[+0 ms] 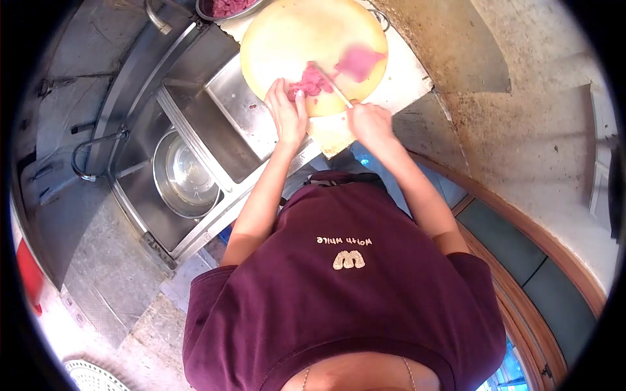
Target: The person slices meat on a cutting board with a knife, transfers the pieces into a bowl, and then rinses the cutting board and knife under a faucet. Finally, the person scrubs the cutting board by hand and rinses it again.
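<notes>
Right hand [372, 124] has its grip closed round knife [340, 95]; left hand [287, 114], half-spread, touches pink meat [311, 81] on round board [280, 36].

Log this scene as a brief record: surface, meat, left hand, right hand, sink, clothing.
Surface: round yellowish board
Meat: pink pile on the board; separate pink piece to its right; more in a bowl at the top edge of view
Left hand: open beside the pile, fingers at its left edge; exact contact unclear
Right hand: gripping a knife, blade reaching the pile
Sink: steel sink left of the board, round metal basin inside
Clothing: maroon shirt
</notes>
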### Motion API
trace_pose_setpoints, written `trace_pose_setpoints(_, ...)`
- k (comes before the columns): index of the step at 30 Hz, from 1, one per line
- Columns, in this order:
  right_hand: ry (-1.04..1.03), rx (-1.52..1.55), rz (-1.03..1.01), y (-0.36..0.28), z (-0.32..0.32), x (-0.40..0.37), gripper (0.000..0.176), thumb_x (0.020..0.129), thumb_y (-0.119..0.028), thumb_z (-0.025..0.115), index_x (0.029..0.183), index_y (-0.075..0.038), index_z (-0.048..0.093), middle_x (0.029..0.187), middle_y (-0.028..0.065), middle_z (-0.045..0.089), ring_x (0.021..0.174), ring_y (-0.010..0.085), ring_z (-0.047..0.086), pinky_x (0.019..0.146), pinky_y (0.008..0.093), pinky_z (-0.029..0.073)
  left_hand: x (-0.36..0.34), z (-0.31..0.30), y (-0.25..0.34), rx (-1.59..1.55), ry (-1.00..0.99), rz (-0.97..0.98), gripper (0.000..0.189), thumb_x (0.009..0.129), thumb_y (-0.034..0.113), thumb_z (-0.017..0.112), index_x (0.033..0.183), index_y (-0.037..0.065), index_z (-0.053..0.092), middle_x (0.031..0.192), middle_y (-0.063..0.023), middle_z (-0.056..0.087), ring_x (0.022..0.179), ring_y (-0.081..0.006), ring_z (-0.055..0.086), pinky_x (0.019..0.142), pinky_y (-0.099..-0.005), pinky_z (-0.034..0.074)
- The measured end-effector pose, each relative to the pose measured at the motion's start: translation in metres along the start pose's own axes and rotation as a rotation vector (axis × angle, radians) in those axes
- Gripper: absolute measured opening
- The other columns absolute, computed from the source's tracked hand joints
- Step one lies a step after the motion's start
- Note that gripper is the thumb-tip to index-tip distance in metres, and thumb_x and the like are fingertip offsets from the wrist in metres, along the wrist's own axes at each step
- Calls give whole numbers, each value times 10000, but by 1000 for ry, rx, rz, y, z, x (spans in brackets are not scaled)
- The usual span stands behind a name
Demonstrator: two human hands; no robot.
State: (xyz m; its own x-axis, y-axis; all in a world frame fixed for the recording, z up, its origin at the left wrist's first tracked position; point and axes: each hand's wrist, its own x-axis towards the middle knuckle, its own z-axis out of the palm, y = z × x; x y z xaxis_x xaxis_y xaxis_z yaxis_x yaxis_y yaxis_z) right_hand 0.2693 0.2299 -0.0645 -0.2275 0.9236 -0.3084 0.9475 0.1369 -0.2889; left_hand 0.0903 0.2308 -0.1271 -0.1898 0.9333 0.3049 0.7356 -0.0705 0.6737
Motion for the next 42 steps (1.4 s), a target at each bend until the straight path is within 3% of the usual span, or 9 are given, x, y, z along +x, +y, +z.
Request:
trace_pose_setpoints(8,117,589,-41,31,8,9,314,889,-301,493,855,-11,606,593,153,586,559,266,603,540,383,477,3,4,5,-67,44,-8,417,861,139,517,1219,-42,404,1196,-215,417,1149,-366,357,999,-443,265)
trace_pose_setpoints(11,-232,1129,308,47,-7,-3,305,875,-319,529,794,-28,575,503,5,449,370,97,428,342,256,363,11,2,-5,-174,125,-47,359,889,173,476,1174,-44,452,1147,-198,469,1123,-350,405,993,-423,282)
trace_pose_setpoints(18,-331,1362,306,39,26,3,272,860,-301,544,835,-31,540,507,17,463,374,119,453,341,265,379,29,-9,-28,-362,253,-246,301,928,165,389,1138,-19,502,1132,-181,517,1063,-301,504,939,-362,370)
trace_pose_setpoints(26,-367,1160,107,-51,47,34,228,846,-218,535,788,2,530,541,33,492,439,125,482,407,280,400,22,3,-13,-327,273,-208,346,886,171,517,1172,-22,492,1115,-166,520,1021,-273,518,891,-351,407)
trace_pose_setpoints(28,-246,977,-196,-66,50,40,198,808,-176,539,774,19,529,546,84,524,476,179,534,465,321,436,28,3,-14,-328,337,-254,363,871,159,553,1181,-18,491,1102,-141,526,986,-237,527,868,-331,418)
trace_pose_setpoints(30,-67,604,-213,-77,40,32,188,786,-157,516,769,28,544,612,196,569,586,311,597,589,409,462,39,9,-19,-882,471,-567,281,877,201,563,1070,-4,554,834,8,544,742,-108,509,696,-233,436)
trace_pose_setpoints(33,-25,424,-304,-86,-6,14,210,778,-164,493,841,15,582,722,234,601,717,373,610,687,464,464,70,-12,-19,-1399,514,-778,213,914,213,388,794,88,511,726,-14,558,660,-110,523,628,-251,445)
trace_pose_setpoints(36,24,449,-302,-74,-35,2,200,810,-177,493,857,-8,589,655,207,585,654,359,602,638,457,459,95,-23,-35,-1726,385,-927,223,903,240,370,796,94,502,704,-35,539,624,-143,515,597,-267,440)
trace_pose_setpoints(42,121,591,84,-5,-50,-22,221,833,-225,510,863,-21,593,618,184,566,596,347,588,561,426,443,194,-62,-8,-1854,283,-540,217,859,221,436,677,114,482,681,-47,562,692,-206,567,620,-341,457)
